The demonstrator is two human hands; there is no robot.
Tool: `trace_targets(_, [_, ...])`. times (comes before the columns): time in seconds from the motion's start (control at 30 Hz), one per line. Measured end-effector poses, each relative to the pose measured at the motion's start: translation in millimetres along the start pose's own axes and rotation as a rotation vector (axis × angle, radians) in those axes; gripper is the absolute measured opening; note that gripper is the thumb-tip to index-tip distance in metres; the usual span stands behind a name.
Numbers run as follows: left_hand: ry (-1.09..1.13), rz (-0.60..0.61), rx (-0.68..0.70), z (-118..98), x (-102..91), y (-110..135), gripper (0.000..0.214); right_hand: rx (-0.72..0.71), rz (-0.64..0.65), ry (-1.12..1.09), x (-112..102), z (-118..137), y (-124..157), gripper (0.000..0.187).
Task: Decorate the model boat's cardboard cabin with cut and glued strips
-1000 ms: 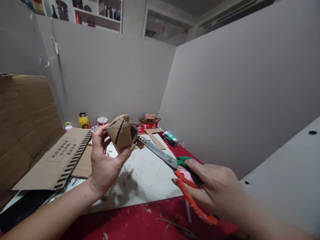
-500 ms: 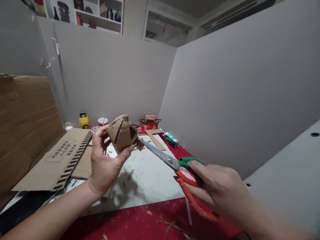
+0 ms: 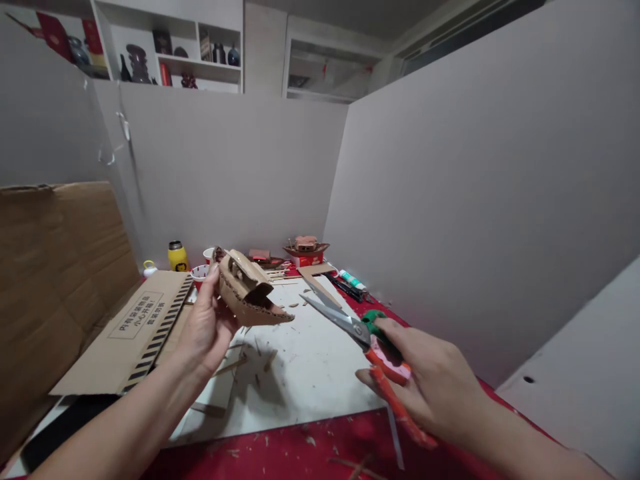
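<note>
A small cardboard boat with a folded cardboard roof is held up over the white board. My left hand is closed around its rear and underside, and its pointed end faces right. In my right hand is a pair of scissors with green and orange handles. Their blades are parted and point toward the boat's tip, with a gap between. Cardboard scraps and thin strips lie on the board beneath.
At left lies a printed cardboard sheet before a tall cardboard box. Along the back stand a yellow bottle, a paper cup and a finished model boat. A white-green tube rests at right, near the grey partition.
My left hand has turned the boat so its side and pointed tip show. The scissors have drawn away from the cardboard and their blades have opened. The view has tilted up a little.
</note>
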State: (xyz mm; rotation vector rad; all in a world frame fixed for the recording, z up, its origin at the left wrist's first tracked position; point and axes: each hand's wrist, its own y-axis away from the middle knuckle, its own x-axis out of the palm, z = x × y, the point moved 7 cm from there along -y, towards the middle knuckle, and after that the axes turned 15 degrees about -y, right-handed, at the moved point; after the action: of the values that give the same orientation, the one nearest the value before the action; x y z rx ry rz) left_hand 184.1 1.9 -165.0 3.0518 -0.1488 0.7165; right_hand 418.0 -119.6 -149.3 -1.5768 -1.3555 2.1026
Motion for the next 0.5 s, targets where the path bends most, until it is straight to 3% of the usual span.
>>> trace_targets(0.27, [0.096, 0.047, -0.197, 15.0, 17.0, 21.1, 0.036, -0.154, -0.153, 0.054, -0.8, 9.9, -16.4, 0.039])
trace_targets(0.5, [0.141, 0.111, -0.238, 27.8, 26.4, 30.8, 0.026, -0.239, -0.182, 0.123, -1.4, 10.1, -23.9, 0.035])
